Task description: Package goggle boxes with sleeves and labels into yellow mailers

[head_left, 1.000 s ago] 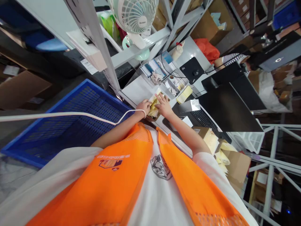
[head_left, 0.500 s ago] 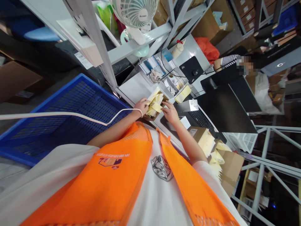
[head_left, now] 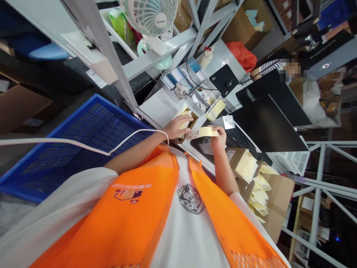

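Observation:
My right hand (head_left: 219, 138) pinches one end of a pale yellow label strip (head_left: 206, 131), which stretches left with printed marks at its far end. My left hand (head_left: 178, 127) lies with fingers stretched out over a small cardboard box (head_left: 193, 121) of folded yellowish label strips (head_left: 182, 111). The strip's printed end reaches close to the left fingers; whether they touch it I cannot tell. A white cord (head_left: 134, 134) runs from the left side to my left wrist.
A blue plastic crate (head_left: 97, 97) stands left of the desk. Right of my hands are a keyboard (head_left: 240, 138), a monitor (head_left: 273, 124) and an open carton (head_left: 280, 193) holding yellow label stacks. Beyond are an organizer (head_left: 199, 97), a fan (head_left: 160, 20) and another person's striped sleeve (head_left: 269, 69).
My right hand has moved right, away from the box, drawing a label strip out of it. My left hand has shifted from the box's side to over its contents.

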Tool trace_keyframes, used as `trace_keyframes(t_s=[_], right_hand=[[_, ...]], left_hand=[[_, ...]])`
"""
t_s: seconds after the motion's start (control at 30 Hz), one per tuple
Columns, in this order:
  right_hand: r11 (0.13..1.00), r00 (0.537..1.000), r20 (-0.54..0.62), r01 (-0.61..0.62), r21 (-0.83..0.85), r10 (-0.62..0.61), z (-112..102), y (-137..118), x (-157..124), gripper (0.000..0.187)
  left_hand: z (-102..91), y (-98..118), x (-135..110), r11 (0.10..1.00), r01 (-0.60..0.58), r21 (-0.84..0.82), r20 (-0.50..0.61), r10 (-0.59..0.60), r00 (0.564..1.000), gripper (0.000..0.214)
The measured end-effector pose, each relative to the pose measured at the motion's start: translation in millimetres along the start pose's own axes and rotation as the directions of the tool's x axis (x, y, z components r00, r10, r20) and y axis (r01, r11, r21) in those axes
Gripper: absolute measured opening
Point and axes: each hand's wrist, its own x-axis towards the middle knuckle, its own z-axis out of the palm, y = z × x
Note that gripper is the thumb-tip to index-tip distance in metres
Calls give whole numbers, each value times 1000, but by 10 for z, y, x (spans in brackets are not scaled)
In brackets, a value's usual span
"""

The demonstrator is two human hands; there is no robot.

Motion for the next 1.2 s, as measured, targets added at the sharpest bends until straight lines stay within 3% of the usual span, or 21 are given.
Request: trace_keyframes(t_s=[0.07, 0.13, 0.2, 0.27, 0.37, 0.43, 0.5, 0.6, 0.7, 0.77, 0.9, 1.1, 1.2], right_hand=[[997, 999, -32, -29, 67, 32, -6, -87, -21, 13], [988, 996, -60, -62, 139, 71, -32, -150, -56, 17], [977, 994, -71, -67, 201, 83, -123, -194, -121, 18], [979, 996, -48, -59, 196, 70, -305, -250, -238, 16], [1000, 998, -56, 2, -6, -2, -638, -413, -521, 24], [968, 992, -84, 72, -242, -95, -755, -558, -728, 25], [888, 991, -24, 105, -449, -129, -721, -667, -879, 23], [826, 985, 162, 40, -562, 62, -512, -660, -961, 16], [891, 968, 132, -139, -432, 215, -387, -503, -997, 18], [943, 961, 36, -262, -206, 275, -394, -408, -1069, 26], [883, 900, 21, -431, 184, 435, -485, -359, -1268, 40], [845, 879, 51, -471, 254, 475, -643, -422, -1384, 40], [827, 872, 50, -480, 292, 488, -716, -431, -1418, 38]], left_hand=[[91, 178, 79, 952, 133, -275, 208, -76, 975, 61], [204, 322, 123, 836, 319, -447, 395, -135, 909, 62], [301, 422, 129, 748, 438, -499, 481, -182, 858, 54], [357, 475, 115, 724, 481, -494, 475, -239, 847, 47], [384, 491, 114, 816, 452, -361, 388, -309, 868, 37], [411, 505, 145, 914, 363, -179, 378, -276, 883, 30], [476, 551, 193, 969, 241, -48, 447, -195, 873, 27], [629, 660, 256, 970, 213, -114, 486, -132, 864, 33], [757, 722, 277, 886, 351, -304, 417, -207, 885, 49], [800, 713, 268, 811, 433, -394, 406, -269, 873, 44], [835, 666, 225, 754, 513, -410, 440, -329, 835, 31], [891, 707, 195, 750, 570, -336, 578, -313, 753, 30], [913, 749, 206, 757, 560, -336, 624, -266, 735, 27]])
